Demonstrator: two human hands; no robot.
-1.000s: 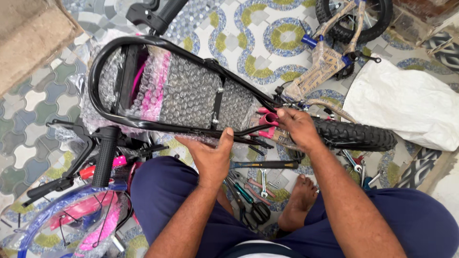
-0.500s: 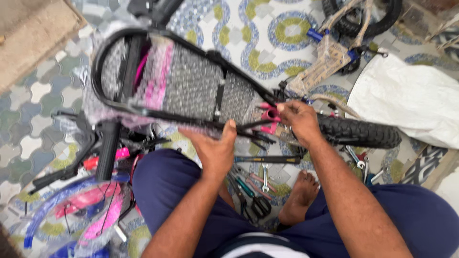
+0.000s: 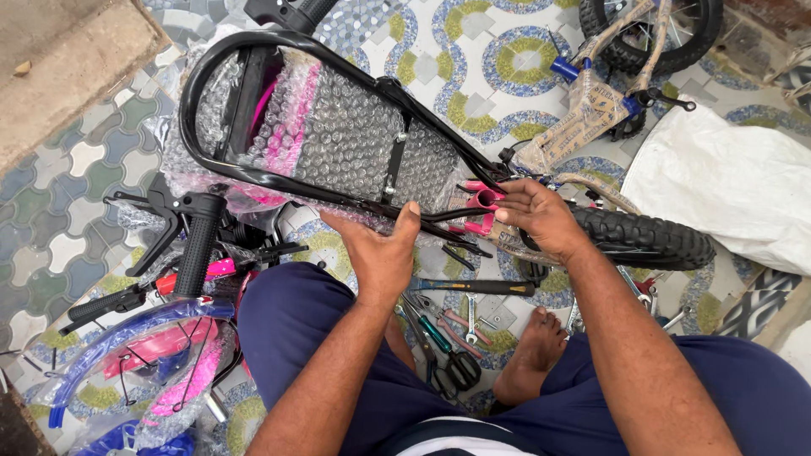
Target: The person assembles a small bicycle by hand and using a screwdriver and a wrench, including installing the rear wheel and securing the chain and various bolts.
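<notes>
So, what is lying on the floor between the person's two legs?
Head view: a few hand tools lie there, spanners and pliers, on the patterned tiles, beside the bare foot.

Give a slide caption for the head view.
Seated person's left hand and right hand grip a bubble-wrapped black bicycle frame, tools on patterned floor.

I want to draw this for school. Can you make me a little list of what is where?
left hand: grips the black frame bar
right hand: fingers on the pink tube
bubble wrap: inside the frame loop
tyre: beside the right hand
tools: on the patterned floor, between the legs
white bag: far right
</notes>
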